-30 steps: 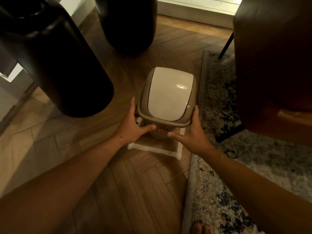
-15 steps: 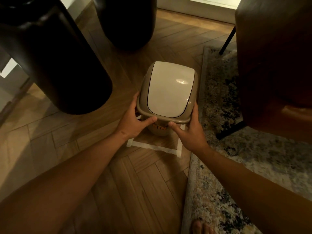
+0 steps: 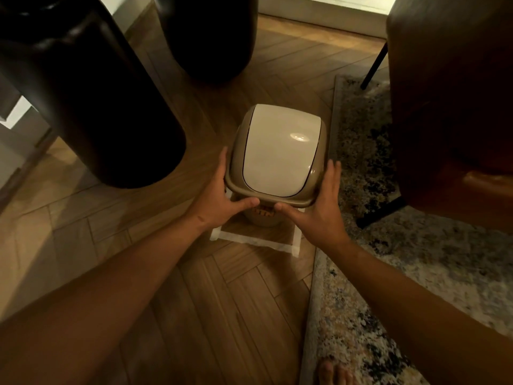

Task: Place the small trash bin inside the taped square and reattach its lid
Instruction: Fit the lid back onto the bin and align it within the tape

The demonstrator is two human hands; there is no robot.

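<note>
Head view, looking down at a wood floor laid in herringbone planks. Small trash bin stands inside the taped square of white tape on the floor; only the near strip and the two near corners of the tape show, the rest hidden under the bin and the hands. Lid sits on top of the bin: tan frame around a pale cream swing flap, with a spot of glare on the flap's right half. Lid overhangs the bin body, so only the lower front of the body is visible, with some orange lettering too blurred to read. Cannot tell whether the lid is fully seated on the rim. Left hand grasps the lid's left edge, fingers up along the side, thumb curled under the front lip. Right hand grasps the lid's right edge in mirror fashion, fingers flat against the side, thumb reaching under the front lip toward the other thumb; the two thumbs are near each other but apart. Both forearms bare, entering from the bottom corners. Patterned rug lies just right of the tape, its edge close to the square's right corner. Brown leather chair stands on the rug at upper right. Two large dark round vessels on the floor: one at left, another behind the bin. Bare toes at bottom edge on the rug.
</note>
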